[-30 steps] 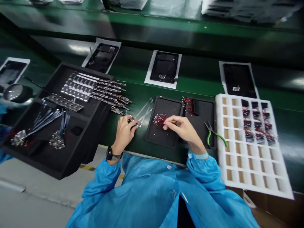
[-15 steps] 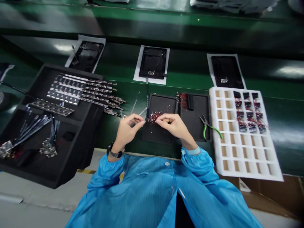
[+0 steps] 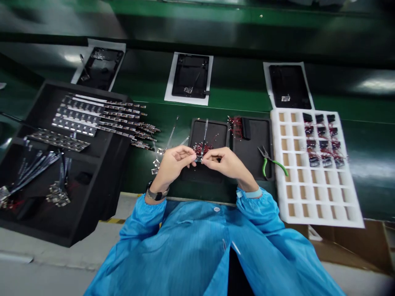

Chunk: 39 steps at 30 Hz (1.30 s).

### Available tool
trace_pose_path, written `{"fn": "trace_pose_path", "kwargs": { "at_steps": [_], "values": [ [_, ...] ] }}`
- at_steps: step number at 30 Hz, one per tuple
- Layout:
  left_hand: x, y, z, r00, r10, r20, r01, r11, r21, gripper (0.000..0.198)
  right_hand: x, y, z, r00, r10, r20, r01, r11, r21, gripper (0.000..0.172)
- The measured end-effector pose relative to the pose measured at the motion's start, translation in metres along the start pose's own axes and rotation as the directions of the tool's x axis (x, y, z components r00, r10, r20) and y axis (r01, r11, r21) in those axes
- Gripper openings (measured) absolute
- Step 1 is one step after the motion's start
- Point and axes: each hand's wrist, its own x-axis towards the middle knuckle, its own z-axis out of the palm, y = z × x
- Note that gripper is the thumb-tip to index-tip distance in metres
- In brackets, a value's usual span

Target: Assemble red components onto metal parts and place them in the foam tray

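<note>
Between my two hands is a small circuit board (image 3: pixel 199 158) with a flat ribbon strip (image 3: pixel 205 133) pointing away from me. My left hand (image 3: pixel 179 160) pinches the board's left end. At its right end, the fingertips of my right hand (image 3: pixel 222 161) are pressed together on the board. Small red wires with pale tips (image 3: pixel 202 147) lie just beyond the fingertips, on a dark tray (image 3: pixel 197 127). In a second dark tray (image 3: pixel 253 160) sit a black block with red wires (image 3: pixel 246 128) and green-handled pliers (image 3: pixel 271 162).
A black foam box (image 3: pixel 106 164) with boards and ribbon strips (image 3: pixel 37 166) stands at the left. At the right is a white compartment tray (image 3: pixel 308 222) partly filled with black wired parts. Three dark panels (image 3: pixel 189 76) lie along the back. Loose boards (image 3: pixel 156 164) rest beside my left hand.
The board and its ribbon strip now show between my hands, the strip pointing away over the tray. My hands have come closer together. The whole view has shifted slightly.
</note>
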Motion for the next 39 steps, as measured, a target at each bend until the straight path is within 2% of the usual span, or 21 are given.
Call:
{"fn": "trace_pose_path", "kwargs": {
  "at_steps": [4,16,22,28,34,39],
  "values": [
    [0.000,0.000,-0.001,1.000,-0.017,0.019,0.017,1.000,-0.013,0.026,0.000,-0.001,-0.002,0.998,-0.007,0.058,0.008,1.000,-0.014,0.026],
    [0.001,0.004,0.000,0.999,-0.004,0.033,0.003,0.999,0.045,0.020,-0.001,0.000,-0.003,0.996,-0.014,0.086,0.017,0.999,-0.030,0.032],
    [0.001,0.002,0.003,1.000,0.013,-0.009,-0.013,0.998,0.063,0.021,-0.002,0.001,-0.003,0.998,-0.012,0.061,0.016,0.998,-0.064,0.033],
    [0.001,0.002,0.002,0.999,-0.019,0.028,0.018,0.999,0.039,0.022,-0.004,0.004,-0.006,0.998,-0.027,0.063,0.032,0.996,-0.083,0.032],
    [-0.003,-0.005,0.010,1.000,0.005,-0.025,-0.003,0.998,0.059,0.020,-0.006,0.006,-0.002,0.999,-0.043,0.024,0.046,0.989,-0.139,0.029],
    [-0.005,-0.006,0.011,1.000,0.007,-0.017,-0.006,0.998,0.057,0.020,-0.005,0.007,0.000,0.999,-0.034,-0.002,0.033,0.990,-0.136,0.029]
  ]
}}
